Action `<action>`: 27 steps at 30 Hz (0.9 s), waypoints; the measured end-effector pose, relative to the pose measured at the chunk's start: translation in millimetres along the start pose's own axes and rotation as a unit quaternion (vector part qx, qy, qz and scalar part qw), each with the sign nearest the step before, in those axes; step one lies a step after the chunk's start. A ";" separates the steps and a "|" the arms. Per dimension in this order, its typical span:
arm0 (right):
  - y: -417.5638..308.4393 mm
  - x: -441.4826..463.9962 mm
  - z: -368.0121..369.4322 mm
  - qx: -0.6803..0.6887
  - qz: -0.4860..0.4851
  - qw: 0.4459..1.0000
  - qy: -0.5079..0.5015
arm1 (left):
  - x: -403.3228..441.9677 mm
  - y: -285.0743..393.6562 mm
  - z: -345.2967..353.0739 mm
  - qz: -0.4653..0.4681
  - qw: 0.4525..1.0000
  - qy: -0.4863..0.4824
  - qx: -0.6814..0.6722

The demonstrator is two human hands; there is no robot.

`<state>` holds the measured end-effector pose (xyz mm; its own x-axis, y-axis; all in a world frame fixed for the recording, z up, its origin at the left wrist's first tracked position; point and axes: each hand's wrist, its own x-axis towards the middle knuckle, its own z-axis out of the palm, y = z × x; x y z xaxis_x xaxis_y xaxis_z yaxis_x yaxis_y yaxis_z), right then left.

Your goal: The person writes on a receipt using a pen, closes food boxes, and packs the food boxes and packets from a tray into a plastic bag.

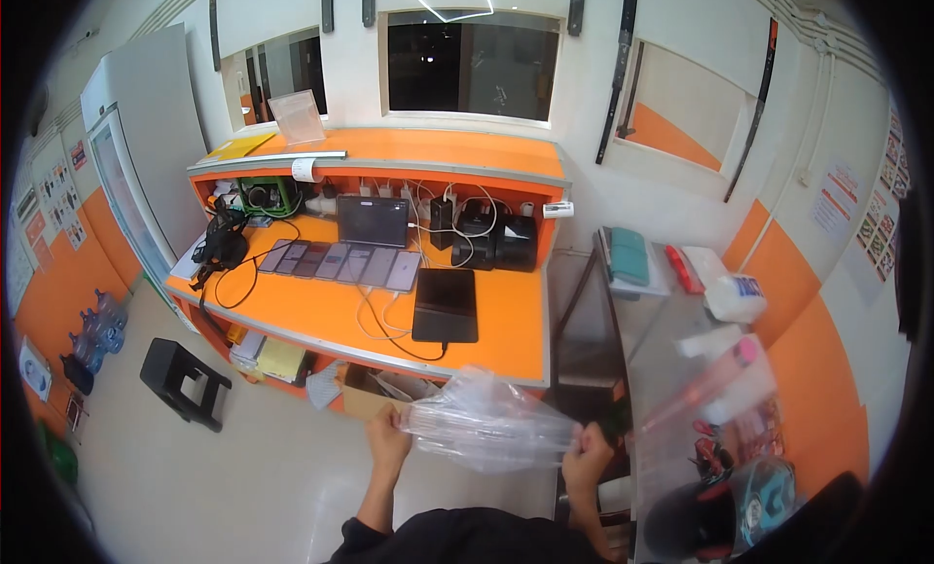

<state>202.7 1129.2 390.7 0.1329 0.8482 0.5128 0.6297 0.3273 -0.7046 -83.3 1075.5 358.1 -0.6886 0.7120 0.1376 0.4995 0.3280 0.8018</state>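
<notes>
A clear plastic bag [491,423] is stretched between my two hands, in front of the orange counter. My left hand [387,436] is closed on the bag's left edge. On the other side, my right hand [588,455] grips the right edge in a fist. The bag looks crumpled and see-through, and its upper part overlaps the counter's front edge in view. Behind it, a black tablet [446,306] with a cable plugged in lies on the orange counter [302,296]. Just left of the bag, a cardboard box [365,397] sits low under the counter.
Several phones [355,264] lie in a row before a small laptop [373,220]. Two black printers [496,241] stand to their right. A black stool [183,379] is on the floor at left. A side table at right holds a helmet [764,496] and a teal pouch [628,255].
</notes>
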 end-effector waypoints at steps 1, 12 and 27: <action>-1.2 4.1 0.6 0.001 0.001 1.000 0.000 | 1.6 7.8 -2.6 0.001 1.000 0.009 -0.012; 33.2 -26.7 55.1 0.538 0.405 0.736 -0.071 | -40.1 21.3 92.0 -0.086 0.856 -0.198 -0.469; 21.1 -9.5 -18.4 0.616 0.447 0.646 -0.048 | -44.5 24.6 77.1 -0.046 0.867 -0.341 -0.360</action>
<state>228.8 1120.4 379.9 -0.0641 0.9302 -0.3614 -0.7619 -0.2795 -0.5842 0.1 1099.8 326.8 -0.1149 0.9856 -0.1240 -0.1678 0.1038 0.9803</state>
